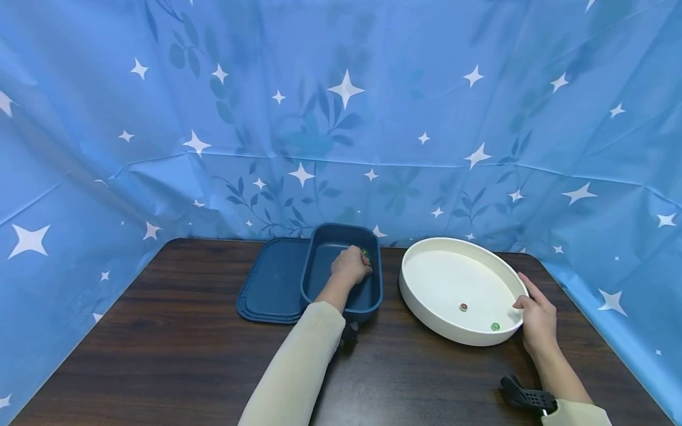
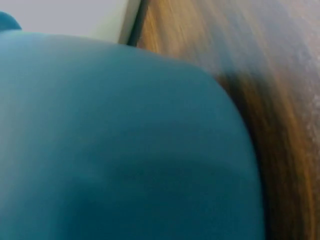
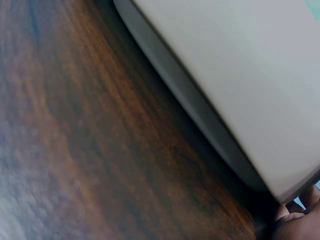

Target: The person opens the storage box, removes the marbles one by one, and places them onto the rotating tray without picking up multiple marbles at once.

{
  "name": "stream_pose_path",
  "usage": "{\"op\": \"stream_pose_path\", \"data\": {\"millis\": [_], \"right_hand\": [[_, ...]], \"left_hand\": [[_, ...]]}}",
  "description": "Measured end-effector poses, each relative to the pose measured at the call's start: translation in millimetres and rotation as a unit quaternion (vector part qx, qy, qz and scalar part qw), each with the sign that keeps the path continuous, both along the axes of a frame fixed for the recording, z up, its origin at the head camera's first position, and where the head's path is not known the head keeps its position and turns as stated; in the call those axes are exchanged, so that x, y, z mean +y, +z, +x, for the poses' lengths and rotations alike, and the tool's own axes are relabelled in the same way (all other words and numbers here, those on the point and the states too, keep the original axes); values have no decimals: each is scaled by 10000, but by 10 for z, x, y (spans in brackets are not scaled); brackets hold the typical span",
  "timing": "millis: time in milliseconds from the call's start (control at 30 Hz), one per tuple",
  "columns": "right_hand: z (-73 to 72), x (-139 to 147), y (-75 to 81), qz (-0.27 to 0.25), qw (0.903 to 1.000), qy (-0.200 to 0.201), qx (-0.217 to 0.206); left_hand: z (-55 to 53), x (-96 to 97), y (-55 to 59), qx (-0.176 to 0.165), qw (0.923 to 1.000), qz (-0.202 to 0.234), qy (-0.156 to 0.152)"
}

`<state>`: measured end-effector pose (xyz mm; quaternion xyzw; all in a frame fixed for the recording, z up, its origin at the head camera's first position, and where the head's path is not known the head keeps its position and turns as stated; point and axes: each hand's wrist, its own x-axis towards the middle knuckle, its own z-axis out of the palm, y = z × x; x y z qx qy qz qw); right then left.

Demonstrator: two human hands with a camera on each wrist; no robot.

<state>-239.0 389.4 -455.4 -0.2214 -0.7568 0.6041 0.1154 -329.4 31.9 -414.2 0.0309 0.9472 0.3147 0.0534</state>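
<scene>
My left hand (image 1: 350,264) reaches down inside a deep blue rectangular box (image 1: 319,284), its fingers bent; I cannot tell whether they hold anything. Some small green pieces (image 1: 365,254) show just beyond the knuckles. The box's outer wall (image 2: 130,130) fills most of the left wrist view. My right hand (image 1: 539,319) grips the right rim of a round white tray (image 1: 426,307), thumb over the edge. A small red round piece (image 1: 463,307) and a green one (image 1: 495,326) lie on the tray's floor. Fingers (image 3: 300,227) show at the tray's corner in the right wrist view.
A flat blue lid (image 1: 274,284) lies on the dark wooden table (image 1: 160,331), left of the box and against it. Behind the table hangs a blue cloth (image 1: 341,130) with white stars. Black straps (image 1: 524,395) sit at the wrists.
</scene>
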Motion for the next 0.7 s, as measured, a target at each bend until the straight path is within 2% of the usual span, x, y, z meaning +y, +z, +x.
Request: {"op": "stream_pose_path", "data": {"millis": [133, 233, 400, 500, 700], "right_hand": [[1, 3, 4, -65, 10000, 8, 6], [-1, 6, 11, -84, 10000, 20, -8], [2, -1, 8, -14, 10000, 49, 8], [3, -2, 0, -29, 10000, 44, 20], [10, 12, -4, -70, 10000, 17, 35]], "left_hand": [[9, 3, 36, 208, 9992, 289, 193], [27, -1, 80, 238, 9978, 517, 336], [55, -14, 157, 245, 9947, 943, 320], [82, -10, 210, 316, 9943, 997, 206], [103, 87, 287, 350, 9960, 822, 98]]}}
